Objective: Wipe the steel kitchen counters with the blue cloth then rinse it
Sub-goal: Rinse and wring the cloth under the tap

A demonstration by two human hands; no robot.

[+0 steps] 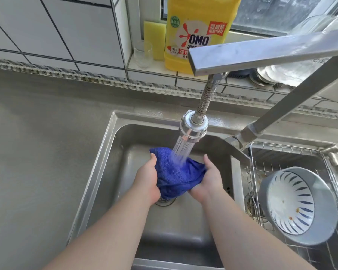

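Observation:
A bunched blue cloth (174,174) hangs over the left basin of the steel sink (98,158), above the drain. My left hand (147,182) grips its left side and my right hand (207,182) grips its right side. Water sprays from the tap's spray head (193,127) straight onto the top of the cloth. The steel counter (37,143) stretches to the left of the sink.
A wire rack in the right basin holds a grey bowl (299,207) with blue stripes inside. On the tiled ledge behind stand a yellow detergent bottle (195,32), a yellow sponge (154,39) and a clear glass (142,53). The square tap arm (261,49) crosses overhead.

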